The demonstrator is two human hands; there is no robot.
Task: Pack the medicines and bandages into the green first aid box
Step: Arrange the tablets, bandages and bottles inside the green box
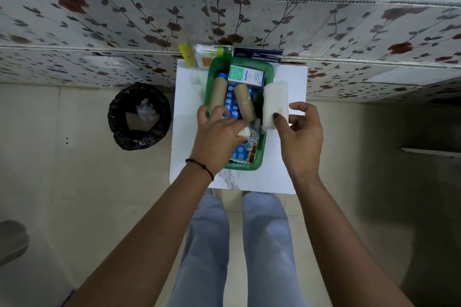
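The green first aid box (259,157) stands on a small white table (189,112). Inside lie two tan bandage rolls (219,92) (245,102), blue pill strips (232,107) and a white-green Optibex carton (247,77). My right hand (299,137) grips a white gauze roll (275,102) upright over the box's right rim. My left hand (219,134) reaches into the box, fingers on a small white item beside a silver foil strip (253,138); whether it grips that item is unclear.
Behind the box, against the floral wall, stand a yellow pack (187,55), a white pack (203,56) and a dark blue dressing box (258,55). A bin with a black liner (139,117) sits on the floor left of the table. My legs are below the table's near edge.
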